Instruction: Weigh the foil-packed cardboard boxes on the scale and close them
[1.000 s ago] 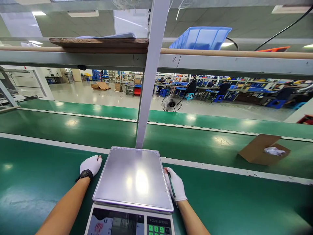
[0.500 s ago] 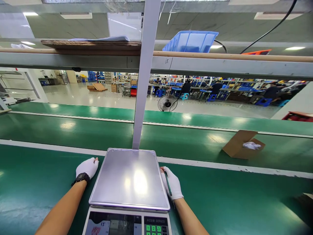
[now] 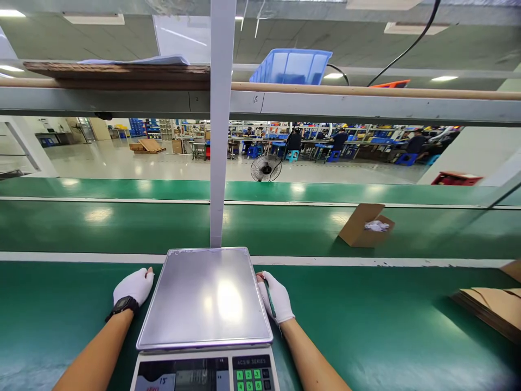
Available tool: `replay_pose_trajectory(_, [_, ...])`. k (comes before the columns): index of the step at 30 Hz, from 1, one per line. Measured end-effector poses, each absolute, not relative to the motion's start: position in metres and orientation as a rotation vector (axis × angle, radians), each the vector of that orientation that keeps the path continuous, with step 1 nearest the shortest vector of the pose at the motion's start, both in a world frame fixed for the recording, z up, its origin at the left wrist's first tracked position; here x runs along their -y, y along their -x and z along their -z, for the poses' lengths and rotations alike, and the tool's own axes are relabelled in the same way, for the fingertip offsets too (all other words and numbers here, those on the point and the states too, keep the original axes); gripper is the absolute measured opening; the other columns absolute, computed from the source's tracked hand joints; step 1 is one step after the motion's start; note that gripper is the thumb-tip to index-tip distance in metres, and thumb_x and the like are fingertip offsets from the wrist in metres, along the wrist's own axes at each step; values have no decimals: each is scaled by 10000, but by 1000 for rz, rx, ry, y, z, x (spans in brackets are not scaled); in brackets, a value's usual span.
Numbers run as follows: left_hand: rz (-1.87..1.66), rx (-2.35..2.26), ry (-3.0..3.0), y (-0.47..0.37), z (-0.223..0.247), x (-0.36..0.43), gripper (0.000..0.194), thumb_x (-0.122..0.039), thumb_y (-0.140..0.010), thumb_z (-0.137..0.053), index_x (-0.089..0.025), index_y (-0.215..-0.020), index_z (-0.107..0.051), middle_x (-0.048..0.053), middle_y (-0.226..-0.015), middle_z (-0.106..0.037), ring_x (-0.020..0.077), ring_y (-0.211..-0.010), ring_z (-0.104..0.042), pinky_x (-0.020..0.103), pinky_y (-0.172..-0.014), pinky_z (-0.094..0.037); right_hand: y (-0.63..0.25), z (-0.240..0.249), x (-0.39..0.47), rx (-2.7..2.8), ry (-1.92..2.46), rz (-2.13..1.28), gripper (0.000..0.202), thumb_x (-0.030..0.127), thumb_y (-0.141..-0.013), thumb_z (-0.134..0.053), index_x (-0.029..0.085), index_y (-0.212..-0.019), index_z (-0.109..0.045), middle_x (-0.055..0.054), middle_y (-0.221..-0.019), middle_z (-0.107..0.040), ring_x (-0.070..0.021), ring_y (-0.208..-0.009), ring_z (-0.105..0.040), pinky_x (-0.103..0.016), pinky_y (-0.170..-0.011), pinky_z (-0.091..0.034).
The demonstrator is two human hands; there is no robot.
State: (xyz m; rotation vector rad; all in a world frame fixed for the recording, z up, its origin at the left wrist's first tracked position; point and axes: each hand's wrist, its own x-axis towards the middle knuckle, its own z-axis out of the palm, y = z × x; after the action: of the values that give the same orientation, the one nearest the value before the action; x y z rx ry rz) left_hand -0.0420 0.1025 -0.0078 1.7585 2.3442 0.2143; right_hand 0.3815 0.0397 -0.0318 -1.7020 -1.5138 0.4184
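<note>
A weighing scale point(image 3: 205, 304) with a bare, shiny metal plate and a keypad below it stands on the green surface in front of me. My left hand point(image 3: 134, 286), in a white fingertip-exposing glove with a black watch point(image 3: 122, 307) at the wrist, rests by its left side. Its fingers are curled, and whatever they may hold is hidden. At the scale's right side is my right hand point(image 3: 277, 297), also gloved in white. It is closed around a slim, dark green, pen-like stick point(image 3: 269, 298) lying along the palm.
An open cardboard box point(image 3: 362, 231) with white material inside sits on the green belt beyond. Flat cardboard pieces point(image 3: 494, 309) lie at the right. A white post point(image 3: 220, 136) rises behind the scale to a shelf holding a blue bin point(image 3: 292, 66).
My view has turned to the right, so the scene sits further left and more of the flat cardboard shows. Both hands keep their places beside the scale.
</note>
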Motion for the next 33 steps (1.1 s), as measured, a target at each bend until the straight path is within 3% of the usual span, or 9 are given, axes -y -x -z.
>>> replay_pose_trajectory(33, [-227, -2350, -1752, 42, 8, -102, 521, -516, -923, -181, -229, -783, -594, 120, -984, -696, 306, -878, -642, 391, -683, -432, -384, 36, -42, 1530, 1692, -400, 368, 474, -933, -366, 232, -934, -643, -25, -880, -708, -224, -794, -647, -319, -733, -477])
